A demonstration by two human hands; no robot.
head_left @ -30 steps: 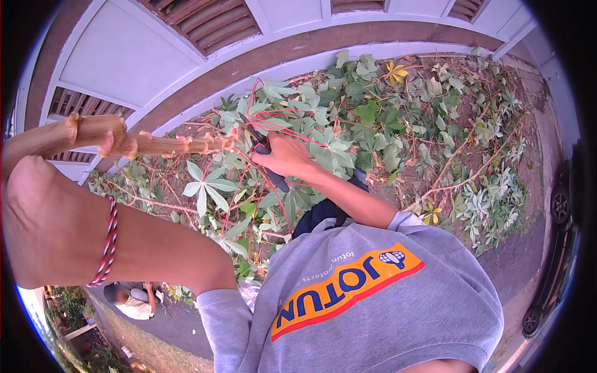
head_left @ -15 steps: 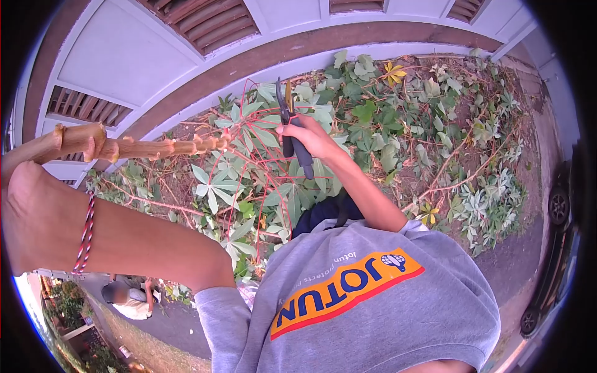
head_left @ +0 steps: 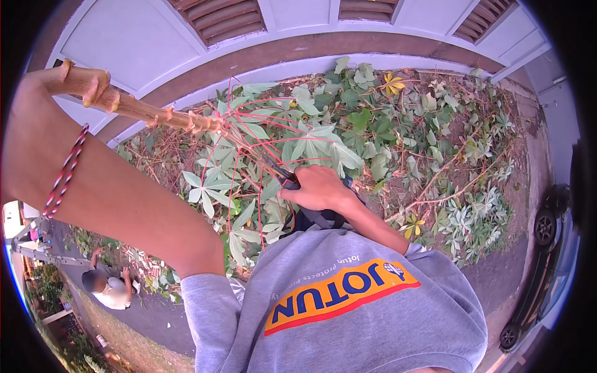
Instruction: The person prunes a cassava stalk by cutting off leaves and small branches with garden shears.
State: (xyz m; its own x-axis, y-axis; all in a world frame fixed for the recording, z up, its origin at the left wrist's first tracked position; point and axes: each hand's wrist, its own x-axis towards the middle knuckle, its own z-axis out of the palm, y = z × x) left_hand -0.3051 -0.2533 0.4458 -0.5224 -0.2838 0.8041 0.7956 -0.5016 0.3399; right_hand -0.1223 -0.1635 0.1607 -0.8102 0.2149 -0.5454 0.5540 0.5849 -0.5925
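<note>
While a grey shirt (head_left: 360,329) filled the near foreground below the thick stem (head_left: 146,114), the left arm (head_left: 143,208), wearing 1 striped bracelet (head_left: 65,171), stretched toward the stem's butt end; its fingers were out of sight, so their state could not be told. Right of the stem's tip, the right hand (head_left: 318,188) had its fingers clamped around dark shears (head_left: 287,179), their blades by a thin branch; whether they bit could not be seen. Red-stalked leaves (head_left: 311,144) spread around that tip. Beyond the stem lay strewn foliage (head_left: 385,133), then a pale wall (head_left: 301,15). Far below the stem was 1 person (head_left: 112,289).
</note>
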